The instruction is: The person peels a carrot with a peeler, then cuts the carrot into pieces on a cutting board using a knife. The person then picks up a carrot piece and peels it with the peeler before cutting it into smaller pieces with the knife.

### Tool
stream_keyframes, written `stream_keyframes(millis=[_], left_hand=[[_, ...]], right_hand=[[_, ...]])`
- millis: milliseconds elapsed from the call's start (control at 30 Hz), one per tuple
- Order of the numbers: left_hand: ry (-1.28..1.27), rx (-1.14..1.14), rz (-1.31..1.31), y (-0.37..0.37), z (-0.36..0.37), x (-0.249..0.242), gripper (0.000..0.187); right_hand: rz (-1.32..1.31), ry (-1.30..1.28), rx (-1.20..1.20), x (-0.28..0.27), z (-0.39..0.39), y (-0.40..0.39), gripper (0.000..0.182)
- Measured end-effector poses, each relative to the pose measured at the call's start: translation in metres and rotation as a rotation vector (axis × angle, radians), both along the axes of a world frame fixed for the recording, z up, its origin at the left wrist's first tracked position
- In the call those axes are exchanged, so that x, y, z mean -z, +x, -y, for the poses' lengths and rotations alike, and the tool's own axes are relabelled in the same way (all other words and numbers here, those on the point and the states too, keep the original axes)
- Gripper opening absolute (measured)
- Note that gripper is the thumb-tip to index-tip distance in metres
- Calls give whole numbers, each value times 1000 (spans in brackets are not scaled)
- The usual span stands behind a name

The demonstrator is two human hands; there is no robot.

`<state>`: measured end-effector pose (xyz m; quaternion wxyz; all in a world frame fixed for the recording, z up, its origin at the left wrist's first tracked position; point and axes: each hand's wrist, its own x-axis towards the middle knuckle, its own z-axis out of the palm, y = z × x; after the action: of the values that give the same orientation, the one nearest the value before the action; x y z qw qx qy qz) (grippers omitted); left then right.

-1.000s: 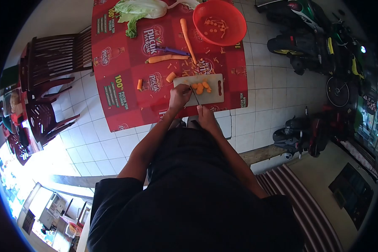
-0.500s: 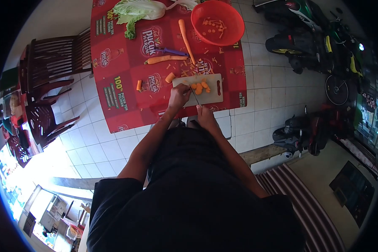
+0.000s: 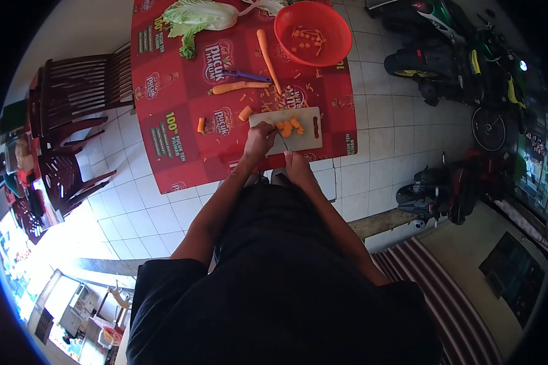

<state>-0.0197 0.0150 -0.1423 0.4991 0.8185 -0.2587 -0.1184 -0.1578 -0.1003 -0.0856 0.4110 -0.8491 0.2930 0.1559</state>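
On the white cutting board (image 3: 307, 141) lie several orange carrot slices (image 3: 292, 125). My left hand (image 3: 260, 137) is closed at the board's left side, fingertips pinched on a carrot piece that they mostly hide. My right hand (image 3: 298, 168) wraps round the handle of a knife (image 3: 283, 141) at the board's near edge. The blade points away from me, beside my left fingertips and the slices. Just off the board's far left corner rests a short carrot chunk (image 3: 245, 113), and another carrot chunk (image 3: 201, 125) lies farther left.
Beyond the board lie two long carrots (image 3: 240, 87), a purple-handled peeler (image 3: 246, 75) and scattered peelings (image 3: 263, 97). A red plastic basket (image 3: 341, 45) with carrot pieces stands far right, a napa cabbage (image 3: 207, 16) far left. Wooden chairs (image 3: 85, 79) and motorcycles (image 3: 432, 67) flank the table.
Both hands and the knife keep nearly the same place on the board. The whole view has shifted very slightly; the table things show no clear movement.
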Motion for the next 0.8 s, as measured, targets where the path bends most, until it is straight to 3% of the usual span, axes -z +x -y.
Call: stream_keyframes(millis=[533, 800], left_hand=[[51, 87, 26, 3, -3, -5, 10], [-13, -108, -231, 4, -3, -8, 16]], right_hand=[[-27, 32, -15, 7, 5, 0, 51], [17, -26, -20, 23, 13, -25, 50]])
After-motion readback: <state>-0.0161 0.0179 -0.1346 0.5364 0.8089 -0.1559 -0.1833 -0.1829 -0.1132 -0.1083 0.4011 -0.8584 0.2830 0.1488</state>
